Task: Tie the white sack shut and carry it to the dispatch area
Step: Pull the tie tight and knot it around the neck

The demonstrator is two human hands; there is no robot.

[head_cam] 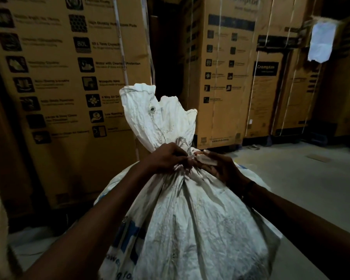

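Observation:
A large white woven sack [190, 225] stands upright in front of me, full, with blue print low on its left side. Its neck is bunched together and the loose top [160, 116] flares upward with a metal eyelet in it. A pale tie strip [182, 142] is wound round the neck. My left hand [166, 156] grips the gathered neck and pinches the tie at the knot. On the other side my right hand [216, 166] holds a flat end of the tie between thumb and fingers, right against the neck.
Tall strapped cardboard cartons [69, 77] stand close behind the sack on the left, and more cartons [240, 73] at the back right. A dark gap [166, 47] lies between them. Grey concrete floor [301, 178] stretches out to the right. A white paper [320, 41] hangs on a far carton.

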